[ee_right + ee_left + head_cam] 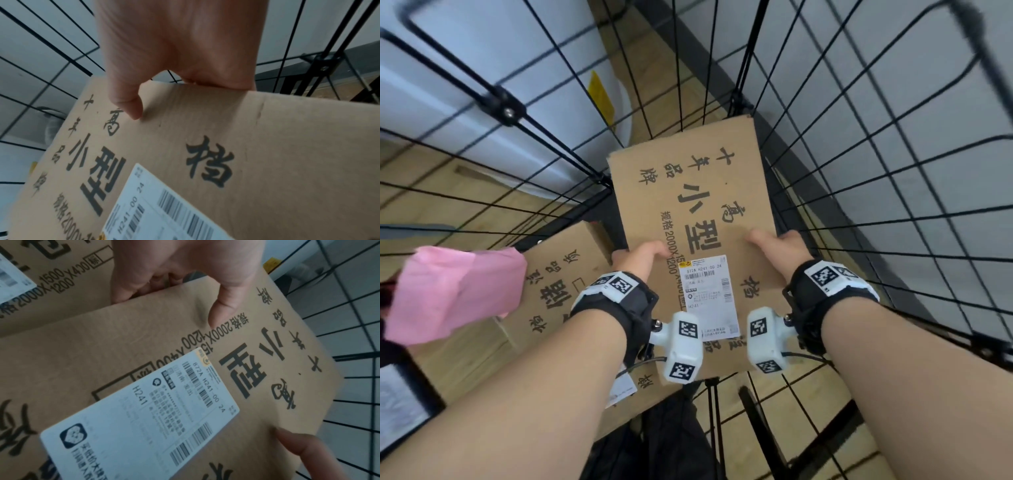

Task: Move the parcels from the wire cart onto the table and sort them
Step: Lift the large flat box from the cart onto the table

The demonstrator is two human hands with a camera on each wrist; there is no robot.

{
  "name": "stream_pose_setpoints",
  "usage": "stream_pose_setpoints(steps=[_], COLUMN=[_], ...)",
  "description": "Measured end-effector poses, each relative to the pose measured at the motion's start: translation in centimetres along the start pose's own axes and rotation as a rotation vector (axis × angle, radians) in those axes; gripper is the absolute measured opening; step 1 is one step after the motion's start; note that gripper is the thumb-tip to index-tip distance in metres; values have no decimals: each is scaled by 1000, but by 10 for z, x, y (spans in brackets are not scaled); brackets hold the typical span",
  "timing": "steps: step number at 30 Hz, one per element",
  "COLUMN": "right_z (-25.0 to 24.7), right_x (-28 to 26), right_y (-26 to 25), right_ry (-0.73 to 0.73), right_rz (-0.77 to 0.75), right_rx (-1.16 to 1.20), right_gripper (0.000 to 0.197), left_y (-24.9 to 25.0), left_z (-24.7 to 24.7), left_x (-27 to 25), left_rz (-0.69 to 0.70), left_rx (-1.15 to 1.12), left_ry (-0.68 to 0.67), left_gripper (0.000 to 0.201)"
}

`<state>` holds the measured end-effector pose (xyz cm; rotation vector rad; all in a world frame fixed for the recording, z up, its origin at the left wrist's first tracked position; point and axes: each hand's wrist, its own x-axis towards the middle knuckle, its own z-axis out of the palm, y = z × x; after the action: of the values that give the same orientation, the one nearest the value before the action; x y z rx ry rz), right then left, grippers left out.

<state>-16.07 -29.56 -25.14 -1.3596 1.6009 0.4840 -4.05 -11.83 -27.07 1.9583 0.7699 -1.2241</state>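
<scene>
Two hands grip one flat cardboard parcel low in the centre of the frame: your left hand pinches its left edge, thumb on top, and your right hand pinches its right edge likewise. A second cardboard parcel and a pink parcel lie left. The wire cart surrounds them.

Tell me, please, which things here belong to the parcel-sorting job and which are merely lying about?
Job:
- cardboard parcel, gripped by left hand and right hand
- second cardboard parcel
- pink parcel
- wire cart

Lying about:
- white appliance outside the cart
- yellow sticker on it
</scene>
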Motion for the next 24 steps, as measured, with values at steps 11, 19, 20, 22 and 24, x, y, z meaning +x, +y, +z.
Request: stream_pose_setpoints(steps=[11, 19, 20, 22, 24], right_z=[-33, -41, -46, -60, -73], right_x=[-108, -200, -215, -244, -271], right_y=[-2, -8, -11, -16, -18], right_ry=[86, 116, 115, 114, 128], right_rz=[-156, -332, -349, -365, -380], right_rx=[104, 246, 253, 278, 310], right_gripper=[76, 80, 69, 53, 45], left_y=[9, 30, 33, 36, 37], left_z=[-46, -100, -104, -114, -123], left_x=[-96, -176, -190, -217, -245], left_rz=[185, 327, 334, 363, 435], left_rx=[-122, -162, -155, -157, -134], left_ry=[31, 2, -8, -33, -49], left_gripper=[64, 61, 64, 72, 67])
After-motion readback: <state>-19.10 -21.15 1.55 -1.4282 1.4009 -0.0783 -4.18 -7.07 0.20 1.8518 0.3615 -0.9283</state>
